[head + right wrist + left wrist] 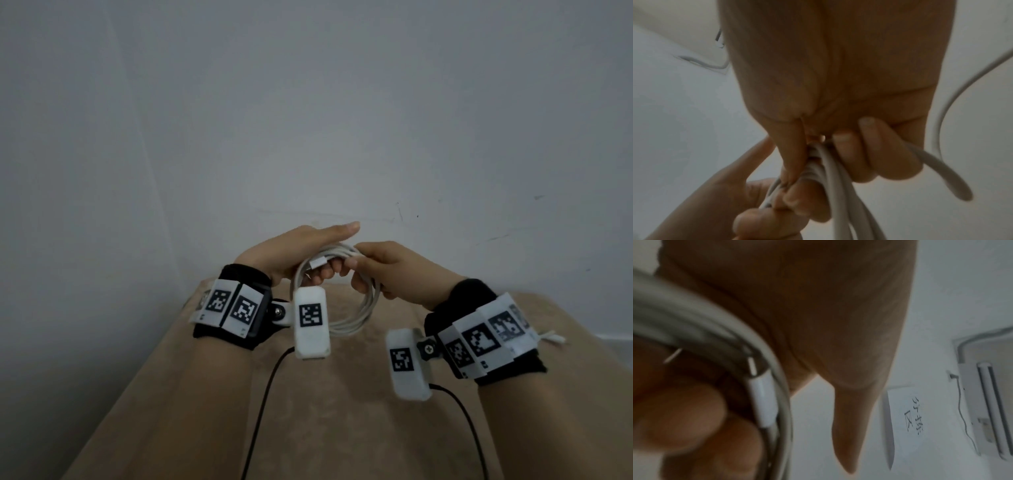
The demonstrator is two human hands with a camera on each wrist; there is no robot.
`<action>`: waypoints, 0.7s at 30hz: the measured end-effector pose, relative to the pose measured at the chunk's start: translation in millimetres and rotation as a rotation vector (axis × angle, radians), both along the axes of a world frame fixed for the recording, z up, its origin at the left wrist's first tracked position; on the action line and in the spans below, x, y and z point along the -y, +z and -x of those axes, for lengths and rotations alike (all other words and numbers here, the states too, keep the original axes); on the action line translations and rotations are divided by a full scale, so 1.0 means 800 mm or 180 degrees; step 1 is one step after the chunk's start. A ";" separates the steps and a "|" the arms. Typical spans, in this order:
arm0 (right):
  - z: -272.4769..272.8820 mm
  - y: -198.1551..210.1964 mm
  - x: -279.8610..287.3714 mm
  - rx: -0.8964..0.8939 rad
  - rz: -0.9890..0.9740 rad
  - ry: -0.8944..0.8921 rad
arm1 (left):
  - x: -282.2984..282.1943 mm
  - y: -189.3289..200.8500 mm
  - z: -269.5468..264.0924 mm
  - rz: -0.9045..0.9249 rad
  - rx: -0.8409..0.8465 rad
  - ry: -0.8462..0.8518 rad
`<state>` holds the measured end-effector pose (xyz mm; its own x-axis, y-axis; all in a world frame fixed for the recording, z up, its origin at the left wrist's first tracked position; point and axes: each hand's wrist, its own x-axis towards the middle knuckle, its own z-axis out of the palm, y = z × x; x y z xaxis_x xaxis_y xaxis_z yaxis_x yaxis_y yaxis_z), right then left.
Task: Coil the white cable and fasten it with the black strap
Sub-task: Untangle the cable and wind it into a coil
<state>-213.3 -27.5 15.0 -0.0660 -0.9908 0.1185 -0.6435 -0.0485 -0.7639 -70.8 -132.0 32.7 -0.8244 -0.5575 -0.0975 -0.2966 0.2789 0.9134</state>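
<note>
Both hands were raised above the beige surface [308, 411]; the left hand [294, 253] gripped the coiled white cable [346, 322]. The right hand [387, 267] pinched the coil's top.

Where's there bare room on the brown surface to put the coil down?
The brown surface is bare under and ahead of the cable, and along its left part beside the left hand. It is crowded at the middle near edge, where two black wires run. The right hand also holds the cable.

A thin white round-section cable [346, 301] is wound into several loose loops, hanging upright at the frame's lower centre, its white connector plug [317, 263] at the coil's top.
</note>
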 end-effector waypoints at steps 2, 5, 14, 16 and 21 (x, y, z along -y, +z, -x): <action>-0.001 -0.002 0.000 -0.0116 -0.0068 0.0023 | -0.002 -0.002 0.002 0.0226 0.0261 -0.0046; -0.004 -0.004 0.002 -0.0069 0.0032 -0.0023 | -0.002 -0.005 0.004 0.0347 0.0366 -0.0001; 0.003 0.000 0.005 0.0581 0.0940 -0.0602 | 0.001 -0.004 0.011 -0.0047 -0.0658 0.0409; 0.007 0.003 0.003 0.0912 0.1133 -0.0759 | 0.002 -0.001 0.011 -0.0168 -0.0859 0.0527; 0.017 0.007 -0.001 0.1261 0.1519 -0.0984 | 0.008 0.007 0.004 -0.0684 -0.1505 0.0760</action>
<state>-227.1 -26.5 20.8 -0.4651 -0.7651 0.4453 -0.3590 -0.2969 -0.8849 -73.6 -138.5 38.2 -0.6596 -0.7421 0.1195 0.1260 0.0476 0.9909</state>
